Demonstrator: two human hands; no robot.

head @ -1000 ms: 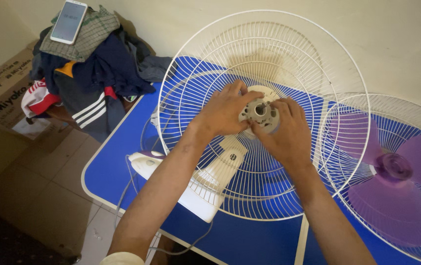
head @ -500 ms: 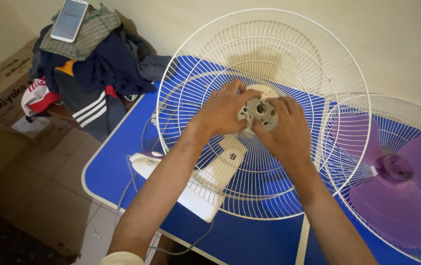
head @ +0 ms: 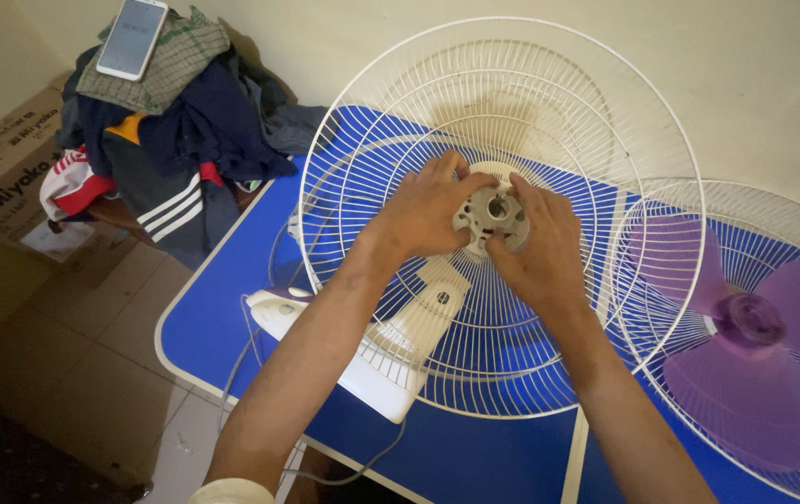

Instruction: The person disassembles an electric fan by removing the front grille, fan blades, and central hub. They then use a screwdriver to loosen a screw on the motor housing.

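At the grille's centre, grey hub [head: 494,211] pinched between left hand [head: 428,207] and right hand [head: 539,245], both hands gripping it

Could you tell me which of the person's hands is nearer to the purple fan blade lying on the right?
The right hand is nearer. It grips the grey hub, with the purple fan blade off to its right; the left hand is on the hub's far side.

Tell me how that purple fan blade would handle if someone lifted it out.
The purple fan blade looks like thin translucent plastic, so probably light and slightly flexible. Its broad lobes would likely wobble unless gripped at the hub, and may snag the white wire guard holding it.
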